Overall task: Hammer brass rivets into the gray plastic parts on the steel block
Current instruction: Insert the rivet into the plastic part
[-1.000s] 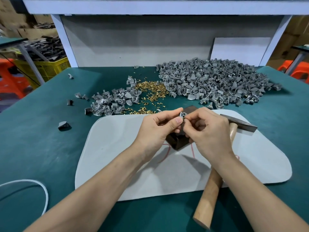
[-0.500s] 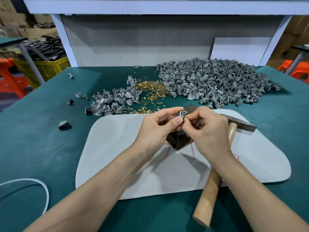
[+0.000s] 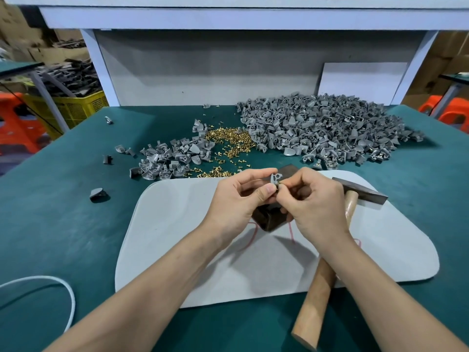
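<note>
Pinching gray part [image 3: 275, 179] left, seemingly rivet [image 3: 279, 184] right

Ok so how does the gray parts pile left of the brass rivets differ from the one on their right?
The left pile is much smaller than the right pile. The left pile lies thin and scattered, with stray parts around it; the right pile is dense and heaped. Both hold the same kind of gray plastic parts on the green tabletop, bordering the brass rivets.

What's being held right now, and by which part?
Left hand pinches the gray plastic part by its lower end; right hand pinches a brass rivet beside it.
</note>
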Action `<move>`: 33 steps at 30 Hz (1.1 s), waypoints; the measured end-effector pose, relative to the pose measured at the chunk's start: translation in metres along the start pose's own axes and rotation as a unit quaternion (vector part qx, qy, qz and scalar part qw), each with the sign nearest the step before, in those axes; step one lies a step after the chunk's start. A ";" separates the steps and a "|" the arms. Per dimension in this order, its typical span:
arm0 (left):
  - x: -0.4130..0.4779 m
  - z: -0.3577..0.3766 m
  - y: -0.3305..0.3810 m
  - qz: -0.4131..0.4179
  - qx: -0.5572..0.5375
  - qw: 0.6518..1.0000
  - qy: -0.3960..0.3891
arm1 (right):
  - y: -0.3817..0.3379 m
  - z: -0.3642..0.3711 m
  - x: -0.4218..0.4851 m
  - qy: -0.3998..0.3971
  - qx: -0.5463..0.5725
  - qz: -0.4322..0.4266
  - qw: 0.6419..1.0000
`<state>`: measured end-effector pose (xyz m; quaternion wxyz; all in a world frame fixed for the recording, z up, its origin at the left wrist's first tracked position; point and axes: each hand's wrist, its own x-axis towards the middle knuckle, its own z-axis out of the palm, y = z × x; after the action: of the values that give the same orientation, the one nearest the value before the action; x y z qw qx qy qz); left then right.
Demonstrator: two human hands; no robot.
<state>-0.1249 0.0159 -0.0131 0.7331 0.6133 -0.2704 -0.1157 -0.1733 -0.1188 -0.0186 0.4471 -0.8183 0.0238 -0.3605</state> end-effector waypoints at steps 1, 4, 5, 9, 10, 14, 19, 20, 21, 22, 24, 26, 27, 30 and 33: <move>0.000 0.001 0.001 0.004 0.009 1.000 0.000 | 0.000 -0.001 0.001 -0.006 -0.003 -0.004 1.000; -0.002 0.003 0.002 0.018 0.031 0.999 0.001 | -0.002 -0.005 0.002 -0.017 -0.022 -0.019 0.999; -0.002 0.002 0.001 0.021 0.033 0.999 0.001 | -0.003 -0.006 0.002 -0.018 -0.025 -0.022 0.999; -0.002 0.002 -0.001 0.028 0.030 0.999 -0.012 | -0.005 -0.009 0.003 -0.034 -0.034 -0.030 0.998; -0.002 0.003 -0.002 0.029 0.024 0.999 -0.011 | -0.005 -0.010 0.004 -0.043 -0.035 -0.027 0.998; -0.002 0.005 -0.008 0.034 0.011 0.999 0.000 | -0.001 -0.010 0.005 -0.054 -0.032 -0.014 0.998; 0.000 0.004 -0.005 0.022 -0.005 1.000 -0.002 | -0.002 -0.008 0.004 -0.051 0.003 0.025 0.998; -0.001 0.004 -0.004 0.016 -0.018 1.000 0.000 | -0.004 -0.007 0.003 -0.051 0.020 0.035 0.998; -0.001 0.004 -0.003 0.010 -0.034 0.999 0.004 | -0.005 -0.006 0.003 -0.051 0.035 0.045 0.997; -0.002 0.004 -0.002 0.005 -0.049 0.999 0.009 | -0.007 -0.006 0.002 -0.050 0.048 0.052 0.996; -0.003 0.005 -0.002 -0.001 -0.064 0.998 0.016 | -0.009 -0.006 0.002 -0.052 0.069 0.059 0.995; -0.003 0.005 -0.003 -0.005 -0.073 0.997 0.019 | -0.008 -0.007 0.001 -0.058 0.090 0.066 0.992; -0.002 0.004 -0.004 -0.006 -0.077 0.997 0.019 | -0.008 -0.007 0.001 -0.059 0.099 0.070 0.991; 0.000 0.002 -0.006 -0.010 -0.081 0.996 0.019 | -0.008 -0.005 0.000 -0.051 0.114 0.071 0.990; 0.002 0.001 -0.006 -0.010 -0.080 0.997 0.021 | -0.008 -0.006 0.002 -0.055 0.104 0.061 0.991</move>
<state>-0.1230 0.0129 -0.0189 0.7840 0.5580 -0.2386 -0.1308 -0.1778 -0.1189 -0.0097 0.5517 -0.7829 0.0118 -0.2873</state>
